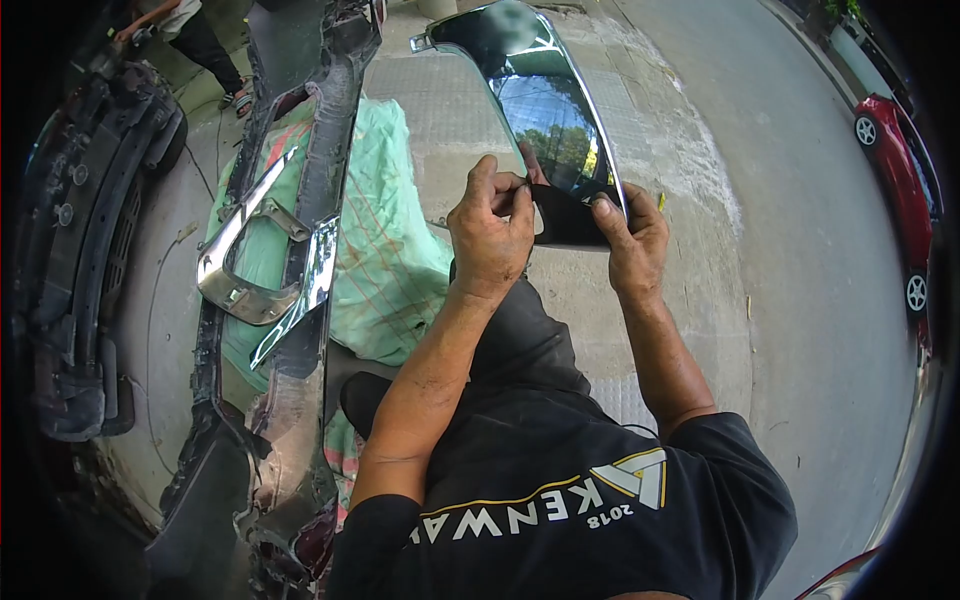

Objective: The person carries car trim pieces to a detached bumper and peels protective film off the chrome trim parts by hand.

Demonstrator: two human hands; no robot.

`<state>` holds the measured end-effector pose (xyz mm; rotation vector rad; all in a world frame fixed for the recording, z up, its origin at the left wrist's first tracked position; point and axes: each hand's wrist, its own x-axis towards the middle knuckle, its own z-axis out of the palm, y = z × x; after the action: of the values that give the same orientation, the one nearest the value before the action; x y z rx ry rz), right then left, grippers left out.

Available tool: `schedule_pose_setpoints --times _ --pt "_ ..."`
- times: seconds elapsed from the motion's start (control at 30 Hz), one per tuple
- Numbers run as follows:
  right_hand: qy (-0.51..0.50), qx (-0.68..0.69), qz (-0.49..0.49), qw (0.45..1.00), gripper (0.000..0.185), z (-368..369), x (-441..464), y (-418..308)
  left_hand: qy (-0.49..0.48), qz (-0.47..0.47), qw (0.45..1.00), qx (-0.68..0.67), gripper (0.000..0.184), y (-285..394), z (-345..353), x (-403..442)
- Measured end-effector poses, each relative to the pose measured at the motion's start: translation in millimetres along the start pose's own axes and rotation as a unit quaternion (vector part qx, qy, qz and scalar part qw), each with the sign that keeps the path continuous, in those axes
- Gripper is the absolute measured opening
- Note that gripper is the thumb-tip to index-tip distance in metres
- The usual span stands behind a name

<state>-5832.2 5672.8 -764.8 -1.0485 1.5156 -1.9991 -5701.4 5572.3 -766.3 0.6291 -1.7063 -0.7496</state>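
Observation:
A glossy, mirror-like chrome trim piece (550,110) is held up in front of me; sky and trees reflect in its surface. Its lower end is dark, with a small pale cut-out at the left side. My left hand (492,228) is closed, thumb and forefinger pinched at that end's left edge; whether a smaller part sits between them is hidden. At the lower right corner, my right hand (638,240) grips the trim, thumb on the near face and fingers behind.
A stripped car bumper (300,400) lies lengthwise at left on green sacking (385,230), with another chrome trim frame (225,265) on it. Further left is a dark bumper assembly (90,230). A person (205,45) stands at upper left. A red car (895,170) is across the road.

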Motion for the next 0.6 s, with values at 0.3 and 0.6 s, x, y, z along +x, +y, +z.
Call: schedule_pose_setpoints --times 0.3,0.6 --pt "-0.018 -0.062 -0.034 0.997 0.039 8 -8 -12 0.042 0.048 0.998 0.020 0.044 -2 1 4" --pt "-0.019 -0.046 -0.038 0.998 0.038 7 -10 -19 0.038 0.079 0.995 -0.044 0.031 -5 3 6"
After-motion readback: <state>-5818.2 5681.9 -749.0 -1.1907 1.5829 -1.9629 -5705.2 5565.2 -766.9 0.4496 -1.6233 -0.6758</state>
